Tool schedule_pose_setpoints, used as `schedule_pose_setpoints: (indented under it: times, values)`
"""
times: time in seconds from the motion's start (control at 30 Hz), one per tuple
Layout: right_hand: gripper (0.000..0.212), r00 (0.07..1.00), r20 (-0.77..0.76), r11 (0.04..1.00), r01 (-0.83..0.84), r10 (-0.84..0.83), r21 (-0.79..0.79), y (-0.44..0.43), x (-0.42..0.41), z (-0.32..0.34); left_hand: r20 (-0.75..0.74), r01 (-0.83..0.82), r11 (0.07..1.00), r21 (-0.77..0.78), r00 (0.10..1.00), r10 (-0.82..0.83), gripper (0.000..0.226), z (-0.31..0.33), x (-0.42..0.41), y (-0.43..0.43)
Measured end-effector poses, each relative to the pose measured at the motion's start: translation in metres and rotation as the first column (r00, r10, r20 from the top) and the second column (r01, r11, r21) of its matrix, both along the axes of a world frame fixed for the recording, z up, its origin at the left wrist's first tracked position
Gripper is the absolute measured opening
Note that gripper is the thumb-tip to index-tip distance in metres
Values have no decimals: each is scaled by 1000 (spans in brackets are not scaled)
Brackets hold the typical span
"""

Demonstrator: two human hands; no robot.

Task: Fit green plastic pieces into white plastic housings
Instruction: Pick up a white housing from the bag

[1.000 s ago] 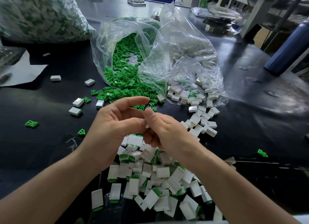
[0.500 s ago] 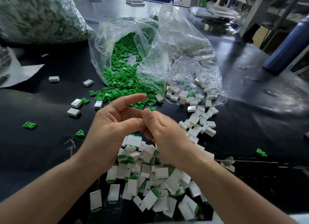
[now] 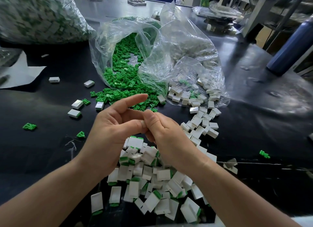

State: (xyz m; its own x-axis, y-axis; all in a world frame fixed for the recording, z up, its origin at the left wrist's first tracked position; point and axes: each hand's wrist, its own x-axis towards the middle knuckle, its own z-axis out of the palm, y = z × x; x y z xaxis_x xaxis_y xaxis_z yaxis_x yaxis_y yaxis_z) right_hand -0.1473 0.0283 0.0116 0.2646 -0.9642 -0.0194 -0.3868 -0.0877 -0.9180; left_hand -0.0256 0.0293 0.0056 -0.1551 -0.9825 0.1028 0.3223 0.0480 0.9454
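hands: left hand (image 3: 110,132) and right hand (image 3: 164,135) meet at the fingertips, contents hidden, cannot tell | green pieces (image 3: 123,77) spilling from bag (image 3: 169,49) onto table (image 3: 42,159); white housings (image 3: 196,121) beside | handling: probably light, stiff, slippery; pinch flat sides

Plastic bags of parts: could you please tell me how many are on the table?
3: full bag far left; green-piece bag in the centre; white-housing bag right of it. Others behind may be hidden.

Head view — forward and down (close) over the table (image 3: 254,125)
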Motion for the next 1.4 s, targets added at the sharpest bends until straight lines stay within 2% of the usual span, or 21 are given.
schedule_pose_setpoints:
  times: [0.3,1.13,1.3,1.4]
  values:
    - [37,999,-33,1000,-18,17,-20,2,1,2,8,5,1000,2,1000,-5,48,-1,1,-1]
    - [40,1000,-1,999,16,-16,-42,0,1,-2,6,11,1000,-9,1000,-11,52,0,1,0]
    - [46,993,116,998,-39,34,43,-4,-3,-2,10,23,1000,21,1000,-23,56,1,4,-2]
    - [60,978,203,987,-82,52,141,-6,-10,3,57,-5,999,39,998,3,53,-1,6,-3]
